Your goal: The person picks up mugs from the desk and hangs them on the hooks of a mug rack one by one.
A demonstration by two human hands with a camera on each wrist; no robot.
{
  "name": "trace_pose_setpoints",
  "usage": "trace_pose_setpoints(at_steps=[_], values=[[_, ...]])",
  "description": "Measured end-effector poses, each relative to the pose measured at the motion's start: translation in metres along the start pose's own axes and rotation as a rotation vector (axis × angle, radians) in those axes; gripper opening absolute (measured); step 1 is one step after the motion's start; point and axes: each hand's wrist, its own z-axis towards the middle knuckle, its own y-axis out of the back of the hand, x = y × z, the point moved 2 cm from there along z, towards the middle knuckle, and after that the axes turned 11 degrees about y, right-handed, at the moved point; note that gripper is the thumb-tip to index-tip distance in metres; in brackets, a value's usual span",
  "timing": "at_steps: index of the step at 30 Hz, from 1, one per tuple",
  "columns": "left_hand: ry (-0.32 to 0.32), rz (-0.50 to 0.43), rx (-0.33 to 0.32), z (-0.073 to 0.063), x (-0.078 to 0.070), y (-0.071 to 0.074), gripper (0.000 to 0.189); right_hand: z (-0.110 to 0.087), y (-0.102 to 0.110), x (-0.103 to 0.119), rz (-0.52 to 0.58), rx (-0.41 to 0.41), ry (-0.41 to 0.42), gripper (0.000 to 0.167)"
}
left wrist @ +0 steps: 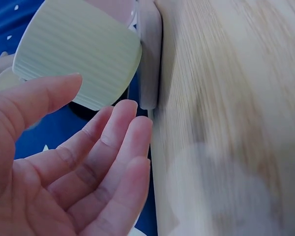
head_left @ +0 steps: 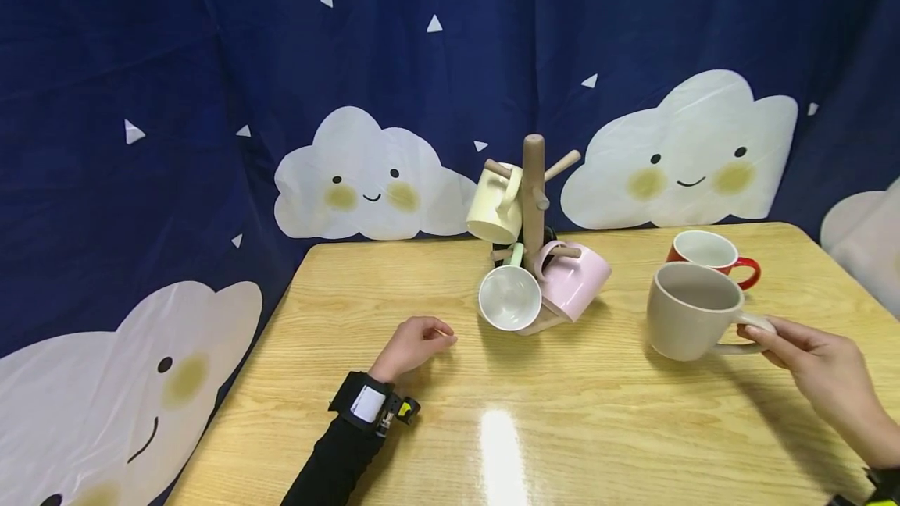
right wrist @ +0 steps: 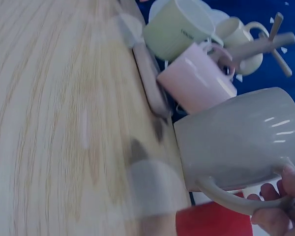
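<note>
My right hand (head_left: 823, 361) pinches the handle of a large grey-beige mug (head_left: 685, 315) between thumb and fingers. The mug is upright at the right of the table, in front of a red mug (head_left: 703, 250) with a white inside. Whether its base touches the wood is hard to tell. My left hand (head_left: 415, 346) holds nothing; its fingers are loosely bent, left of a wooden mug tree (head_left: 533, 201). A pale green ribbed mug (left wrist: 78, 49) hangs on the tree nearest that hand. A pink mug (right wrist: 199, 81) and a cream mug (head_left: 492, 205) hang there too.
The light wooden table (head_left: 598, 428) reaches back to a dark blue curtain (head_left: 394, 61) with clouds and triangles. Upper pegs (head_left: 562, 165) of the tree stick out at the right and front. My left wrist wears a black strap (head_left: 362, 403).
</note>
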Motion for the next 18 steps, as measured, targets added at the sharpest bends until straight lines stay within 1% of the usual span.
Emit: trace_pose_setpoints(at_steps=[4,7,11,16,18], values=[[-0.007,-0.011,0.013,-0.002,-0.003,-0.001,0.021,-0.004,-0.009,0.013,0.015,0.027,0.018,0.021],[-0.028,-0.02,0.016,-0.006,-0.007,-0.001,0.021,-0.006,-0.02,0.023,0.046,0.051,0.046,0.022],[-0.06,-0.045,0.034,-0.014,-0.016,0.001,0.021,-0.009,-0.038,0.042,0.033,0.08,0.114,0.021],[-0.099,-0.086,0.099,-0.027,-0.032,0.003,0.025,-0.012,-0.063,0.066,0.006,0.118,0.204,0.023],[-0.108,-0.096,0.128,-0.032,-0.037,0.004,0.025,-0.014,-0.071,0.074,0.031,0.149,0.229,0.022]])
